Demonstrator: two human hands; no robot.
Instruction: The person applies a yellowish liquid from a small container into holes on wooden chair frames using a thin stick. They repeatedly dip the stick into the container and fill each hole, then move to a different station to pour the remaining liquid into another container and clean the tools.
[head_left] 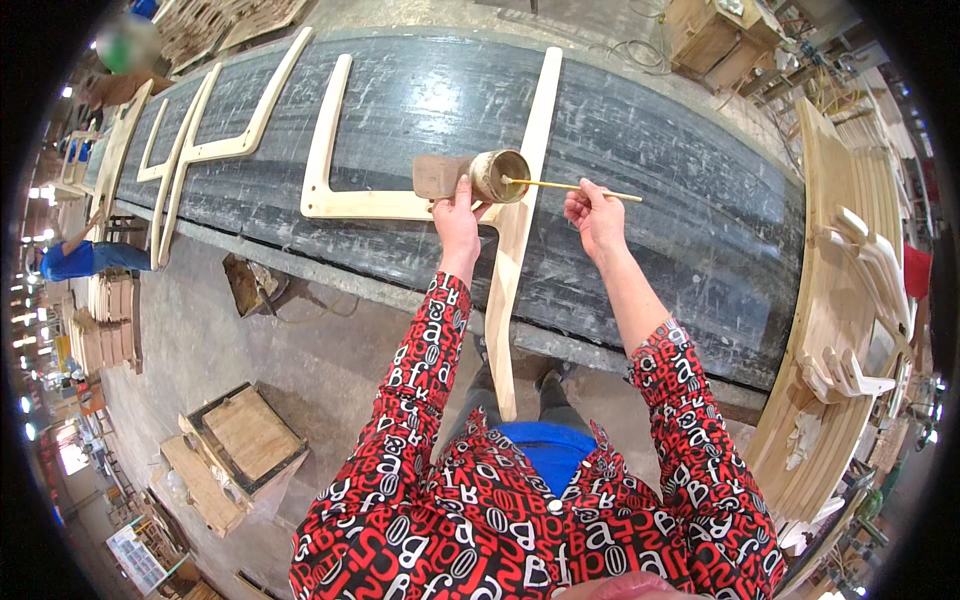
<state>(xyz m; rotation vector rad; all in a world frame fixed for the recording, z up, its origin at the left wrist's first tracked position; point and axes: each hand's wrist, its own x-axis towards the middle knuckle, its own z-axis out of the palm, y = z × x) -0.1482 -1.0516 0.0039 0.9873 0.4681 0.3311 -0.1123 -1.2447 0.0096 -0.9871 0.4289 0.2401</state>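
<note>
My left hand is closed around a small round pot tilted so its mouth faces right. A flat brown piece sticks out on the pot's left side, under the same fingers; its kind is unclear. In my right hand a thin yellowish stick is pinched, its left end inside the pot's mouth. Whether that end carries bristles I cannot make out. Beneath the pot lies a pale wooden chair side frame, its long curved leg reaching past the near table edge toward me.
A long dark, scuffed table spans the view. More wooden frames lie at its left. Stacked boards and curved wooden parts stand at right. On the floor are a wooden box and a dirty container. A person in blue works far left.
</note>
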